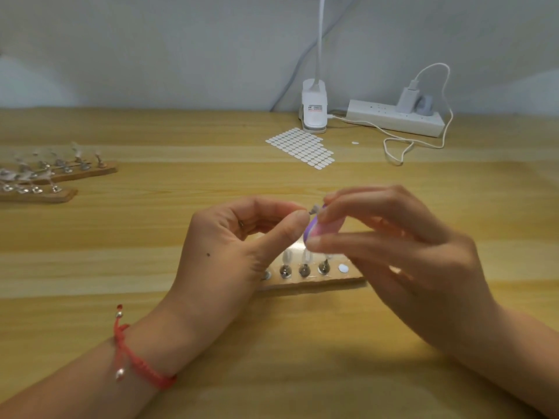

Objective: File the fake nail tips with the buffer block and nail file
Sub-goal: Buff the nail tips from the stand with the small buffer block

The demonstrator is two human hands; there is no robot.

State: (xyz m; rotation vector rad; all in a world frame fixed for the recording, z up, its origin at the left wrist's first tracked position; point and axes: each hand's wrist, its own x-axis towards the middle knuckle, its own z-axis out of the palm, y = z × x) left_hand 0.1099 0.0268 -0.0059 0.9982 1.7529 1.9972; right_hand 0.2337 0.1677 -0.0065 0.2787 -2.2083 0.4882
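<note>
Hands were raised over the wooden table [151, 313], directly above a wooden holder strip [338, 281] set with metal stands [304, 270]. Right hand [393, 252] gripped the pink-and-purple buffer block [321, 230] between thumb and fingers. Left hand [239, 252] pinched a small fake nail tip [314, 209] at the block's upper end.

Small pale nail tip [314, 209] held up mid-scene. Purple-pink buffer block [318, 230] touches its right side, standing near upright.

One head-worn view is given, aimed forward and down. The fingers [281, 234] are seen close, the wall [151, 40] far beyond them.
</note>
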